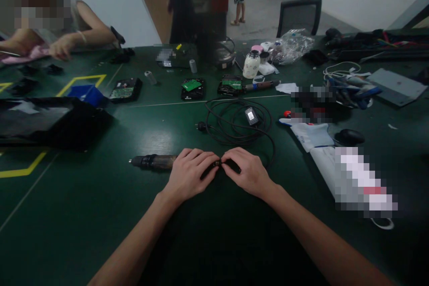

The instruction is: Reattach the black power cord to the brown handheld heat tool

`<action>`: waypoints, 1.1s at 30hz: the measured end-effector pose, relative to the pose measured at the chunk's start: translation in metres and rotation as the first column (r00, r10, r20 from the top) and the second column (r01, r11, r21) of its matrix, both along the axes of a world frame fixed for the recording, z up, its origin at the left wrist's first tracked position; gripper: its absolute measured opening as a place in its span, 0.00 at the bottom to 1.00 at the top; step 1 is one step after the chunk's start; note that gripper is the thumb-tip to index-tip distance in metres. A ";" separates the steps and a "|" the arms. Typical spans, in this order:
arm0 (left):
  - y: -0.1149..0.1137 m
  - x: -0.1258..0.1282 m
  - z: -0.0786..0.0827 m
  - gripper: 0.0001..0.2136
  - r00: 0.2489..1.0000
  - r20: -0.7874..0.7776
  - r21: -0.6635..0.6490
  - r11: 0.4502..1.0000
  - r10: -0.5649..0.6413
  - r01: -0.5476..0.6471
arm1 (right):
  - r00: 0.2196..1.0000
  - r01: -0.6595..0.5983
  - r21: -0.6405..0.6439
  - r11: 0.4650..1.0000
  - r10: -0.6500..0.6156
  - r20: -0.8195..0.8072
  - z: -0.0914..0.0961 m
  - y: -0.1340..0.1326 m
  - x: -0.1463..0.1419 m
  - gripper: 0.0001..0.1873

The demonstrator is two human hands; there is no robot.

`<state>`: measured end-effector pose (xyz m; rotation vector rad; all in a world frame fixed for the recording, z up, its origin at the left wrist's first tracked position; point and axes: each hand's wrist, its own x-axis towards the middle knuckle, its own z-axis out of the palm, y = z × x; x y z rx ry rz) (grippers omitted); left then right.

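Observation:
An electric screwdriver [156, 161] lies along the green table, its bit pointing left. My left hand [189, 172] is closed around its rear end. My right hand [248, 174] pinches the end of a black cable [274, 145], right against the screwdriver's tail. Fingers hide most of the joint, so I cannot tell whether the connector is seated. Beyond my hands the cable lies in loose coils, with a labelled black box [252, 116] and a mains plug [201, 126] among them.
Hard drives [193, 94] with green circuit boards stand behind the coils, near a second screwdriver [263, 86] and a bottle [251, 65]. A black tray [87, 127] and blue bin [85, 94] are left. White packaging [321, 161] lies right. A co-worker's hand [63, 47] is far left.

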<state>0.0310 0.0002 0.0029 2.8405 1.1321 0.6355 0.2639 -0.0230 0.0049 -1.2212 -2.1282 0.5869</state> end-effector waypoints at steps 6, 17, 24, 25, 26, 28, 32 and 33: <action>0.000 0.001 -0.001 0.06 0.998 0.033 0.012 0.999 0.050 -0.050 | 1.000 0.002 0.010 1.000 -0.002 -0.008 0.000 0.000 0.000 0.05; 0.000 0.001 -0.001 0.08 0.999 0.032 -0.016 0.999 0.031 -0.031 | 1.000 0.006 0.014 1.000 -0.006 -0.005 -0.001 0.001 -0.001 0.06; -0.001 0.001 -0.002 0.07 0.998 0.048 -0.014 0.999 0.042 -0.042 | 1.000 0.006 0.012 1.000 -0.005 -0.007 -0.001 0.000 0.000 0.06; 0.000 0.001 -0.002 0.07 0.998 0.049 -0.010 0.999 0.048 -0.047 | 1.000 0.001 0.009 1.000 -0.001 -0.007 -0.001 0.000 0.000 0.05; 0.000 0.001 -0.002 0.08 0.998 0.044 -0.010 0.999 0.044 -0.044 | 1.000 -0.002 0.005 1.000 0.002 -0.005 -0.001 0.000 0.000 0.05; 0.000 0.000 -0.001 0.10 1.000 0.026 -0.014 1.000 0.014 -0.014 | 1.000 -0.004 -0.001 1.000 0.004 -0.001 -0.001 0.000 0.000 0.05; 0.000 0.000 -0.002 0.09 0.999 0.034 -0.013 1.000 0.008 -0.007 | 1.000 0.000 0.001 1.000 0.000 -0.001 -0.001 0.000 0.000 0.05; 0.000 0.000 -0.002 0.08 0.999 0.045 -0.009 1.000 0.022 -0.021 | 1.000 -0.001 0.000 1.000 0.001 -0.001 -0.001 0.000 0.000 0.05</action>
